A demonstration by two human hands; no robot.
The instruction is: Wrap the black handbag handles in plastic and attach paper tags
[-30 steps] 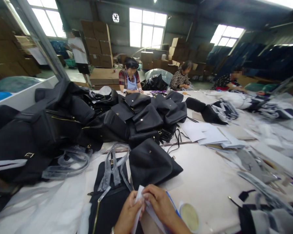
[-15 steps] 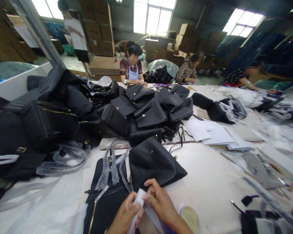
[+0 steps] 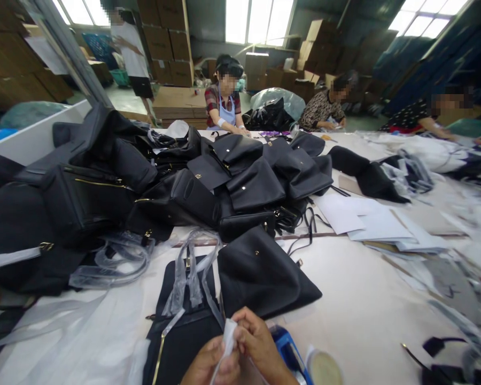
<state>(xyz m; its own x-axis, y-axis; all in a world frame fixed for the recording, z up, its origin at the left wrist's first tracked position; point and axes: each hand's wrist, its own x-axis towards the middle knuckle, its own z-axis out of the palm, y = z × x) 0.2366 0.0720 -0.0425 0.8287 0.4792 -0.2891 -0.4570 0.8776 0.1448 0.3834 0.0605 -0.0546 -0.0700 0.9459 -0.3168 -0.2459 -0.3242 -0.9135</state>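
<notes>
Near the bottom centre, my left hand [image 3: 215, 364] is closed on a folded white translucent strip [image 3: 229, 336], perhaps plastic film. The fingers of my right hand [image 3: 257, 342] pinch the same strip from the other side, near its upper end. Just beyond both hands lies a black bag [image 3: 192, 339] with a gold zip, lying flat, and crinkled clear plastic wrap [image 3: 179, 283] around its straps. Touching it on the right is a black flap bag [image 3: 260, 272] with a small gold fitting. The lower part of the strip runs out of view.
A heap of black bags [image 3: 176, 200] covers the table's far left and middle. White sheets [image 3: 379, 224] lie to the right. A blue object [image 3: 289, 353] and a round pale item [image 3: 324, 368] sit by my right hand. Co-workers, one in a blue apron [image 3: 226, 113], work across the table.
The view has shifted slightly, so the scene sits further right. My hands have drawn closer together on the strip, which now looks narrower and more folded. The blue object shows more.
</notes>
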